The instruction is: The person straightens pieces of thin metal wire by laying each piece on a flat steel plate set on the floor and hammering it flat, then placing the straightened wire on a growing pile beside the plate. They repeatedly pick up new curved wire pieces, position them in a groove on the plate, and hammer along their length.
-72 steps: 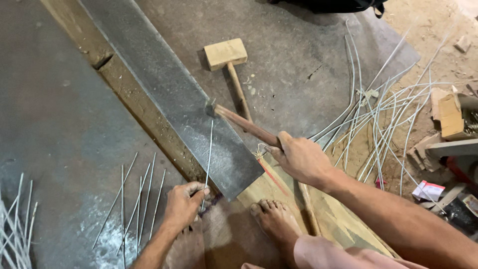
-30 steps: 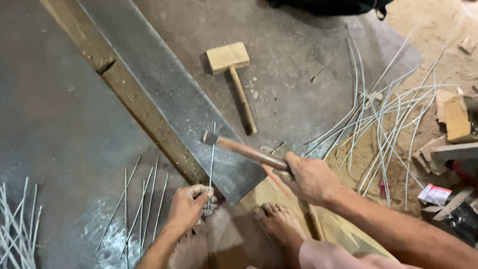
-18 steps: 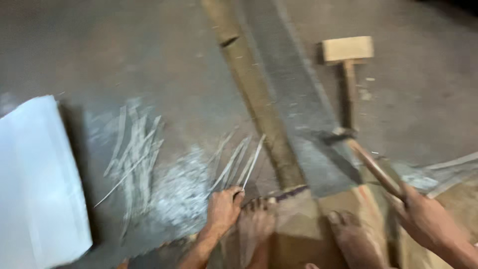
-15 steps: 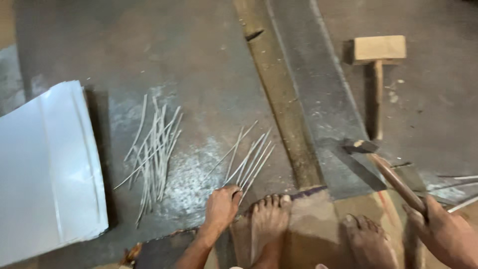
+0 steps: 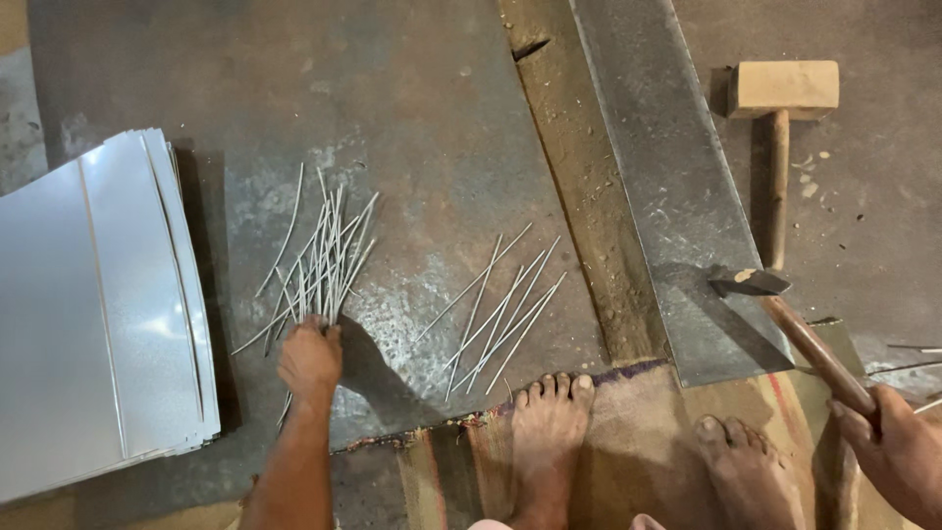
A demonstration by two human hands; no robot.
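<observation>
The left hand [image 5: 310, 359] closes its fingers on the near ends of the bundle of thin metal rods [image 5: 319, 260], which fans away from them, left of the bare foot [image 5: 546, 437]. The right hand [image 5: 898, 453] grips the hammer [image 5: 785, 319].

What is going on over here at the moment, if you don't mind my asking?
A person sits barefoot on a mat at the edge of a metal floor plate. Their left hand rests on a bundle of thin metal rods, with a second, looser group of rods lying nearby. Their right hand grips a hammer whose head sits on a long metal strip. A wooden mallet lies unused, and stacked metal sheets sit to the left.
</observation>
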